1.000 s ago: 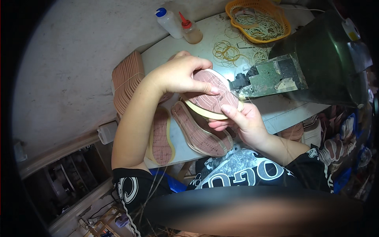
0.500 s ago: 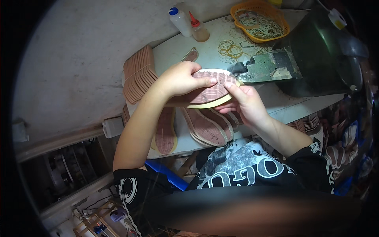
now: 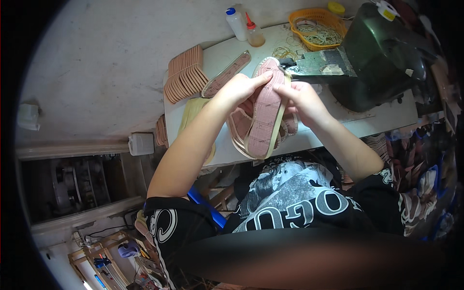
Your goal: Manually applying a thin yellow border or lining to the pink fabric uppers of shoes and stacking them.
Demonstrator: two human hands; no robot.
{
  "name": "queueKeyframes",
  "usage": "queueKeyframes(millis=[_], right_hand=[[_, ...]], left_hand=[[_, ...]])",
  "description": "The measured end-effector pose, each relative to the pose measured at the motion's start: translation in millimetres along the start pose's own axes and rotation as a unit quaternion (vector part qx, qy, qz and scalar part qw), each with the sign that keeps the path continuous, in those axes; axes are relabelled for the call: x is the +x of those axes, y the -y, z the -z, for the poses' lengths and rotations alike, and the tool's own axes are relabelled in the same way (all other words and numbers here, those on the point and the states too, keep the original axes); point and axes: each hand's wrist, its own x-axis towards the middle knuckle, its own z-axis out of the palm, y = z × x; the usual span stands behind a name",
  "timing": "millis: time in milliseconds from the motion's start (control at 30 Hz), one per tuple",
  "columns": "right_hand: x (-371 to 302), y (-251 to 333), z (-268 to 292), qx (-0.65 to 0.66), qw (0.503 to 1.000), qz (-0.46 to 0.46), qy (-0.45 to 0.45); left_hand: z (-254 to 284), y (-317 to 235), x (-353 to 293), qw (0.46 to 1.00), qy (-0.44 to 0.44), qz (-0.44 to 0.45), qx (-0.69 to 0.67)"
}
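Note:
A pink shoe insole (image 3: pixel 267 118) with a pale cream edge is gripped between my two hands, its length pointing toward me. My left hand (image 3: pixel 249 89) holds the left side near the far end, thumb on the pink face. On the right edge, my right hand (image 3: pixel 302 99) pinches it with the thumb on top and the fingers curled beneath. The insole's far end lies beside the machine's green plate (image 3: pixel 319 65). More pink insoles (image 3: pixel 239 124) lie on the table under the held one, partly hidden. A separate long pink insole (image 3: pixel 226 75) lies beyond my left wrist.
A banded stack of tan soles (image 3: pixel 186 72) stands at the table's left. At the back are a blue-capped white bottle (image 3: pixel 236 25), a red-tipped bottle (image 3: pixel 254 35) and an orange basket (image 3: pixel 296 30) of rubber bands. A dark green machine (image 3: pixel 374 58) fills the right side.
The insole has swung from lying crosswise to pointing lengthwise toward me, its near end now lower. Both hands still hold it. The view has shifted, showing more of the table's left.

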Motion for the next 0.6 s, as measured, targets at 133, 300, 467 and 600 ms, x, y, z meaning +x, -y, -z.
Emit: queueKeyframes(millis=[133,300,467,600], right_hand=[[-20,-9,9,-0.129,0.991,0.026,0.020],[-13,-9,27,-0.035,0.999,0.023,0.000],[7,-11,23,-0.103,0.992,0.064,-0.030],[9,-10,21,-0.028,0.999,0.046,0.010]], left_hand=[[-2,0,-5,0.996,0.066,0.020,-0.059],[-10,9,-15,0.994,0.088,-0.015,-0.061],[-11,13,-6,0.997,-0.013,-0.033,-0.066],[-3,8,4,0.996,-0.048,-0.038,-0.066]])
